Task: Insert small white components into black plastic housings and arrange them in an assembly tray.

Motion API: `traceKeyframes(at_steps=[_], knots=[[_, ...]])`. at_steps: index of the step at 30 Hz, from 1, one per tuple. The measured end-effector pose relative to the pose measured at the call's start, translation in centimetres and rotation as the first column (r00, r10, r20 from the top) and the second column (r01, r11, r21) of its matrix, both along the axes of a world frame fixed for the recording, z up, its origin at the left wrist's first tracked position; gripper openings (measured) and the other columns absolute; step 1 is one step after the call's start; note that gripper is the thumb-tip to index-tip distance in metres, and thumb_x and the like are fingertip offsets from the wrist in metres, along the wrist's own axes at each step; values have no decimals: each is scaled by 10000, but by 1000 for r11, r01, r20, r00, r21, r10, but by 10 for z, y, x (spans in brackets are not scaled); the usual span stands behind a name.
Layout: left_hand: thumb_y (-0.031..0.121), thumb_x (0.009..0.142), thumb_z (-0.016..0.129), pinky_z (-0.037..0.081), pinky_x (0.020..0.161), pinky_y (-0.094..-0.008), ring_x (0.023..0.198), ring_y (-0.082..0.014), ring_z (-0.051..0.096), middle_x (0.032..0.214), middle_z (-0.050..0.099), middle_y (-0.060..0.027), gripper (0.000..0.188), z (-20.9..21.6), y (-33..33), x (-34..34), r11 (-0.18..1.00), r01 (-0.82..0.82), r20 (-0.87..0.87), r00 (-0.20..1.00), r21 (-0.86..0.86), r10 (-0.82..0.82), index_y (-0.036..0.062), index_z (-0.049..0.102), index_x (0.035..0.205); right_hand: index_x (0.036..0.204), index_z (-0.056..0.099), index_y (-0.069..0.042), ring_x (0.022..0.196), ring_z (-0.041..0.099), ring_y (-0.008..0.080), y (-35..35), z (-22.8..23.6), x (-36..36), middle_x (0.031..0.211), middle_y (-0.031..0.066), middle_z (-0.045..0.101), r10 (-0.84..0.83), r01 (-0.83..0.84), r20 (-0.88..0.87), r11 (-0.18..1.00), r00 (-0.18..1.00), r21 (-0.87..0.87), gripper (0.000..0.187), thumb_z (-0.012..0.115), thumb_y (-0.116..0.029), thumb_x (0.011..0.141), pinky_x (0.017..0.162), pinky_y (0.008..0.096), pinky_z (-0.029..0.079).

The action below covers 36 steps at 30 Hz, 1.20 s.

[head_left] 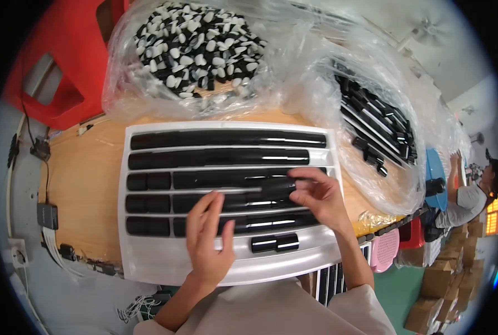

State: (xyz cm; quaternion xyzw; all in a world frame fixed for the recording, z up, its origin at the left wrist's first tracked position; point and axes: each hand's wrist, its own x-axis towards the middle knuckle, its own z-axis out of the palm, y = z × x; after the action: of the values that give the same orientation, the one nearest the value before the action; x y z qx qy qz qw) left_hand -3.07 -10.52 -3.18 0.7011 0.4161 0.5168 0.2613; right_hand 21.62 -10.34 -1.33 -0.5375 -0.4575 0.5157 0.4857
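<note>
A white tray (pixel 148 262) lies in front of me with rows of glossy black cylindrical pieces (pixel 215 158) in its grooves. Over the right part of the middle rows, my right hand (pixel 322 196) is closed, thumb and fingers pinching a short black cylinder (pixel 277 188), slightly blurred. My left hand (pixel 209 245) hovers above the lower rows with fingers apart, and nothing shows in it. Two short black cylinders (pixel 275 243) lie end to end on the tray's near part, between my forearms.
Behind the tray, a clear plastic bag (pixel 120 84) holds many small black and white pieces (pixel 204 47). More black cylinders (pixel 377 111) fill another bag at right. A red stool (pixel 65 33) stands far left. Cardboard boxes (pixel 436 279) and a seated person (pixel 472 195) are at right.
</note>
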Motion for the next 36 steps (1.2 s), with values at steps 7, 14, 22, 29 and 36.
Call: traceKeyframes(at_steps=[7, 14, 22, 29, 36], knots=[[-62, 830, 575, 420, 951, -383, 1115, -331, 532, 1216, 555, -184, 412, 0, 5, -60, 960, -268, -227, 943, -88, 242, -6, 576, 1238, 1209, 632, -13, 942, 650, 145, 6, -36, 107, 1066, 95, 702, -380, 334, 336, 923, 862, 190, 350, 685, 6, 863, 811, 270, 534], [33, 902, 571, 371, 1034, -446, 1217, -399, 472, 1331, 504, -230, 526, -17, 52, -120, 898, -429, -464, 817, -95, 342, -11, 406, 1400, 1106, 705, -51, 1010, 597, 297, 24, -35, 107, 1036, 146, 641, -323, 12, 834, 935, 448, 356, 307, 725, -49, 799, 908, 361, 454], [79, 899, 590, 378, 1025, -455, 1183, -394, 478, 1314, 501, -215, 464, -26, 59, -113, 913, -401, -582, 761, -76, 286, -9, 476, 1341, 1220, 631, -42, 1028, 594, 281, 28, -23, 86, 1083, 164, 618, -378, 142, 727, 920, 574, 366, 275, 532, -71, 965, 903, 347, 453], [187, 836, 741, 444, 913, -429, 1032, -366, 537, 1199, 497, -178, 400, -15, 70, -99, 935, -348, -597, 766, -72, 239, 127, 634, 1217, 1138, 635, -17, 1019, 592, 268, 40, -2, 38, 1056, 148, 616, -333, 7, 695, 904, 638, 427, 217, 509, -40, 963, 919, 323, 435], [158, 755, 802, 431, 910, -414, 1059, -349, 472, 1155, 420, -171, 422, -2, 78, -93, 923, -317, -610, 783, -219, 124, 136, 652, 1149, 1010, 680, -55, 972, 580, 308, 64, 7, -34, 1005, 125, 607, -112, -344, 759, 843, 642, 415, 201, 621, 16, 832, 864, 380, 471]])
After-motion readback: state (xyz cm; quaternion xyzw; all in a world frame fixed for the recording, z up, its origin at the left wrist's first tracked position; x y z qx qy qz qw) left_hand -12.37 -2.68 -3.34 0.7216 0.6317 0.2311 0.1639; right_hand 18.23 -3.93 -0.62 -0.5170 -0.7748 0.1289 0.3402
